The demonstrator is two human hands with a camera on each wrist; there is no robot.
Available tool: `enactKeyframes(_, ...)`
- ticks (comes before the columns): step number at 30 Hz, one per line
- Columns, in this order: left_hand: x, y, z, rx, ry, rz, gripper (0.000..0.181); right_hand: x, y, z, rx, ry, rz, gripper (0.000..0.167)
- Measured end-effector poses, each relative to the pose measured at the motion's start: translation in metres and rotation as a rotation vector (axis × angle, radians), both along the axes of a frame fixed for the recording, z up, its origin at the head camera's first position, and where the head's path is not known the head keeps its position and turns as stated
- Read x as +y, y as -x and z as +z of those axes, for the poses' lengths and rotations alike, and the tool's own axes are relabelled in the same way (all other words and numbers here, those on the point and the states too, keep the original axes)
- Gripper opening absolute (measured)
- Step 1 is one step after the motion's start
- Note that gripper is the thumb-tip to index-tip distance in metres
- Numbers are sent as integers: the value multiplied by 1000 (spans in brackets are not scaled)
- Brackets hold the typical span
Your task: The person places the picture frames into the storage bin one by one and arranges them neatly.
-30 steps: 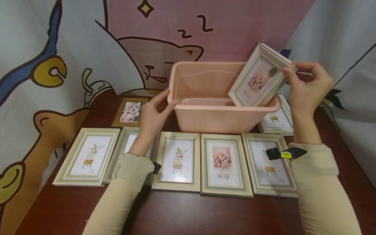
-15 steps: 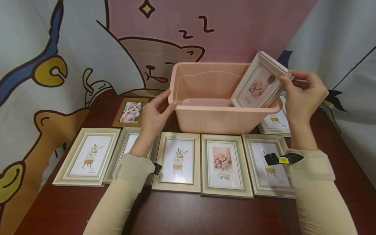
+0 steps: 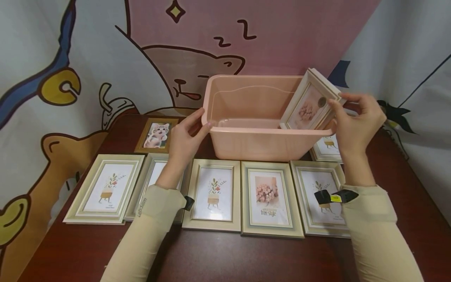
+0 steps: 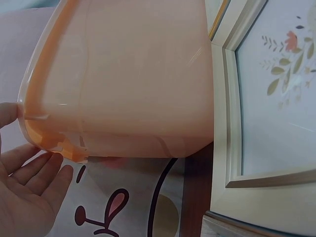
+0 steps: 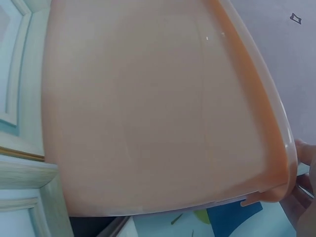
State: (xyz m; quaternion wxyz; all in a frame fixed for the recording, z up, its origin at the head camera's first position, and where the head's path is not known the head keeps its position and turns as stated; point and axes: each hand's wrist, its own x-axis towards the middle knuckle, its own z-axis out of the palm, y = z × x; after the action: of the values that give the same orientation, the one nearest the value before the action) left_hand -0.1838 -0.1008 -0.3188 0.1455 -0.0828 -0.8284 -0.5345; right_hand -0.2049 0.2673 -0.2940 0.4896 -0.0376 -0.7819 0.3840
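A pink plastic bin [image 3: 260,145] stands at the back of the table, its left corner held between the thumb and fingers of my left hand [image 3: 184,139]. In the left wrist view, the thumb lies on one side of the bin's rim and the fingers on the other. My right hand [image 3: 361,119] pinches the upper right edge of a cream picture frame [image 3: 306,109] with a pink flower print and a round sticker. That frame leans tilted inside the bin's right end, its lower edge hidden behind the front wall. In the right wrist view, only part of the right hand [image 5: 303,182] shows beyond the rim.
Several cream picture frames [image 3: 212,225] lie face up in a row before the bin. A brown frame with a kitten photo [image 3: 156,135] lies behind them at left. Another frame [image 3: 325,149] lies right of the bin. A cartoon-printed cloth [image 3: 158,23] hangs behind the table.
My right hand has lowered the flower-print frame deeper into the bin, moving down and slightly left. My left hand stays at the bin's left corner.
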Motion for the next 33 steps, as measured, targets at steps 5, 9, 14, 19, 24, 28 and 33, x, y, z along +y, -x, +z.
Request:
enactKeyframes(5, 1, 0, 0, 6, -2, 2, 53, 0, -3, -5, -2, -28, -6, 33)
enactKeyframes(9, 1, 0, 0, 12, -7, -4, 53, -2, -7, -8, -14, -32, -11, 31)
enactKeyframes(14, 1, -1, 0, 15, -10, -6, 53, -4, -9, -9, -18, -35, -17, 28)
enactKeyframes(19, 1, -1, 0, 16, -14, -6, 53, -4, -10, -10, -13, -54, -13, 29)
enactKeyframes(24, 1, 0, 0, 10, -14, 0, 53, -3, -10, -12, -19, -80, -1, 32)
enactKeyframes(28, 1, 0, 0, 9, -16, -1, 53, -1, -12, -14, -9, -97, 19, 32)
enactKeyframes(33, 1, 0, 0, 3, -16, 3, 54, 2, -14, -14, 23, -130, 53, 34)
